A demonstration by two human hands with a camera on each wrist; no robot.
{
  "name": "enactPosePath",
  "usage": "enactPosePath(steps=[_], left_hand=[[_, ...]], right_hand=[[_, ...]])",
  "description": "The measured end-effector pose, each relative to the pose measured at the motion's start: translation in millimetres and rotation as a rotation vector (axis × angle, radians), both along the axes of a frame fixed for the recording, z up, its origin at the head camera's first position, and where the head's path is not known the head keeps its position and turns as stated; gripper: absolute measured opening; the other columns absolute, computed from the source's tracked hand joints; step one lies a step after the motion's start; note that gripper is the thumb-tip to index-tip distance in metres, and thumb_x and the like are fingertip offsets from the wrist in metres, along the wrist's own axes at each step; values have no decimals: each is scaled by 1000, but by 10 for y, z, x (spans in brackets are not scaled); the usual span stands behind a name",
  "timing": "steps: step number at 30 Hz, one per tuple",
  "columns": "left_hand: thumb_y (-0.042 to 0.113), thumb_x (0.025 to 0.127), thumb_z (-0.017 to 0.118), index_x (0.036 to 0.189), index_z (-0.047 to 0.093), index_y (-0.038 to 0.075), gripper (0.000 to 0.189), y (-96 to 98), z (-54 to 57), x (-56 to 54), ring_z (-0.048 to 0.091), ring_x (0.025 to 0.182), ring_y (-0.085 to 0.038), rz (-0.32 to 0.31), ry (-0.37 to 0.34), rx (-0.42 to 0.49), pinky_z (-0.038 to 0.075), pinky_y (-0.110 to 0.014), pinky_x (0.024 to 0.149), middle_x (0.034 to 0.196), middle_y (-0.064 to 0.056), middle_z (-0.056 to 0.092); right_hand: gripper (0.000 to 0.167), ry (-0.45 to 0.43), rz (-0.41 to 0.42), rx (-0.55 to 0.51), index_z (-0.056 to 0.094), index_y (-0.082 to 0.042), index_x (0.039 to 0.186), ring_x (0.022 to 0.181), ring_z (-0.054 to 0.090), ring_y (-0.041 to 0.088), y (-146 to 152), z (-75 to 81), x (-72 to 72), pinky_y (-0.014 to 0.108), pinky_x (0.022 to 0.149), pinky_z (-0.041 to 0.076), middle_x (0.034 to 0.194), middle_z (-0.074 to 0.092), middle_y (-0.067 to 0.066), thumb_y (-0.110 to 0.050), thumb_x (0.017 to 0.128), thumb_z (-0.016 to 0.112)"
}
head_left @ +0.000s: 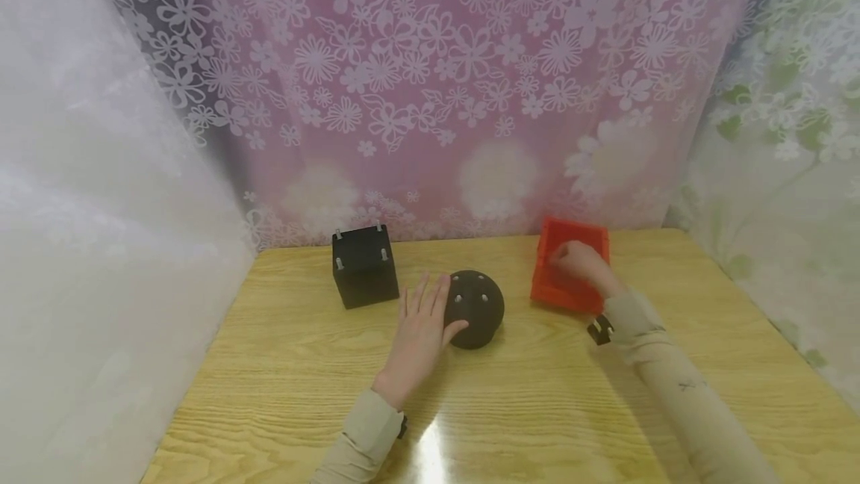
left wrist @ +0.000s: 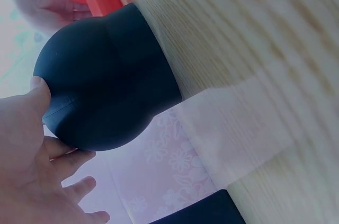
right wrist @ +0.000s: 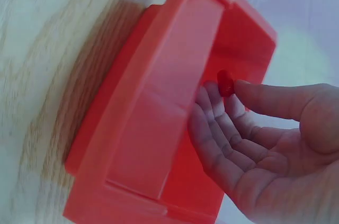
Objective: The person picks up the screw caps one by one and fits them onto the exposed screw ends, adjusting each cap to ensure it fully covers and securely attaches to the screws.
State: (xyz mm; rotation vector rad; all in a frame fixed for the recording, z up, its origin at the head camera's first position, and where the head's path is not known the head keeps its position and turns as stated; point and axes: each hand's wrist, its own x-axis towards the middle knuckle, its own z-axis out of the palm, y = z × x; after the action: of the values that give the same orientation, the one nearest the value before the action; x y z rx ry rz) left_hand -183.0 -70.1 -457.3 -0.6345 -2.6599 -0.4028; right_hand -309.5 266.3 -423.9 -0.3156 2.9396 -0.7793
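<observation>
A rounded black dome-topped block (head_left: pixel 478 312) stands mid-table, with several short pale pegs on its top. My left hand (head_left: pixel 418 334) rests against its left side with fingers fairly straight, thumb toward the front and fingertips at the far edge. In the left wrist view the thumb and first fingers touch the black curved surface (left wrist: pixel 106 75). My right hand (head_left: pixel 583 264) reaches into a red open bin (head_left: pixel 566 303). In the right wrist view its thumb and fingertips pinch a small red cylindrical piece (right wrist: pixel 225 83) inside the bin. The bin's floor is partly hidden behind the hand.
A black cube-shaped block (head_left: pixel 366 282) with several upright pale pegs stands left of the dome block. All of it sits on a wood-grain table (head_left: pixel 282 372). A pink flowered curtain (head_left: pixel 403 133) hangs behind, and pale curtains flank both sides.
</observation>
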Motion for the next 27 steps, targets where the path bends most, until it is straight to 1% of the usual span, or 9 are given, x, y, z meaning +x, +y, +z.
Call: enactPosePath(steps=[2, 5, 7, 11, 15, 17, 19, 23, 27], left_hand=[[51, 100, 53, 159, 29, 4, 79, -3, -22, -10, 26, 152, -34, -1, 14, 5, 19, -62, 121, 159, -10, 41], [51, 100, 54, 159, 30, 4, 79, -4, -22, -8, 27, 151, -35, -4, 25, 12, 21, -63, 120, 159, -10, 41], [50, 100, 55, 158, 31, 4, 79, -5, -19, -7, 28, 151, -35, -7, 32, 17, 21, -63, 120, 158, -11, 42], [50, 99, 57, 158, 31, 3, 80, -1, 11, 11, 29, 150, -36, -6, 18, 14, 21, -64, 120, 158, -11, 42], [51, 99, 56, 159, 30, 4, 80, -5, 12, 11, 28, 151, -36, -2, 10, 4, 20, -62, 121, 158, -10, 42], [51, 99, 55, 159, 30, 4, 80, -7, 9, 8, 28, 151, -35, 0, 8, 0, 20, -62, 121, 159, -10, 42], [51, 100, 55, 159, 30, 4, 79, -8, 8, 7, 27, 151, -35, 1, 5, -3, 19, -61, 121, 159, -9, 41], [52, 99, 55, 159, 30, 4, 80, -8, 11, 11, 27, 151, -35, 3, 5, -3, 20, -62, 121, 159, -9, 41], [52, 99, 54, 160, 27, 5, 81, -9, 15, 15, 26, 152, -35, 0, -2, -3, 19, -62, 121, 158, -10, 42]], right_hand=[[19, -2, -9, -36, 66, 6, 86, 73, 52, 20, -4, 11, 19, 34, 71, 45, 74, 58, 8, -10, 93, 61], [26, -12, -22, -130, 67, 14, 102, 77, 60, 21, -4, 35, 63, 33, 71, 50, 85, 67, 17, -11, 96, 62], [33, -24, -35, -205, 64, 18, 115, 83, 65, 23, 0, 42, 89, 34, 74, 55, 100, 70, 25, -11, 98, 62], [37, -19, -44, -375, 60, 20, 123, 85, 68, 15, 9, 45, 135, 33, 79, 58, 112, 69, 31, -12, 102, 59], [40, -19, -38, -520, 55, 21, 129, 86, 67, 4, -7, 74, 183, 25, 80, 57, 114, 69, 32, -12, 105, 55], [41, -26, -38, -558, 54, 19, 131, 87, 67, 1, -35, 111, 219, 21, 80, 55, 117, 68, 31, -13, 105, 55], [42, -36, -28, -589, 53, 19, 133, 90, 68, 2, -85, 160, 265, 22, 83, 56, 120, 67, 31, -14, 106, 53], [43, -40, -21, -619, 54, 17, 133, 94, 71, 9, -194, 231, 343, 31, 90, 58, 119, 68, 28, -16, 106, 54], [42, -30, -25, -618, 56, 15, 132, 96, 71, 14, -283, 244, 402, 37, 94, 57, 115, 71, 15, -18, 106, 56]])
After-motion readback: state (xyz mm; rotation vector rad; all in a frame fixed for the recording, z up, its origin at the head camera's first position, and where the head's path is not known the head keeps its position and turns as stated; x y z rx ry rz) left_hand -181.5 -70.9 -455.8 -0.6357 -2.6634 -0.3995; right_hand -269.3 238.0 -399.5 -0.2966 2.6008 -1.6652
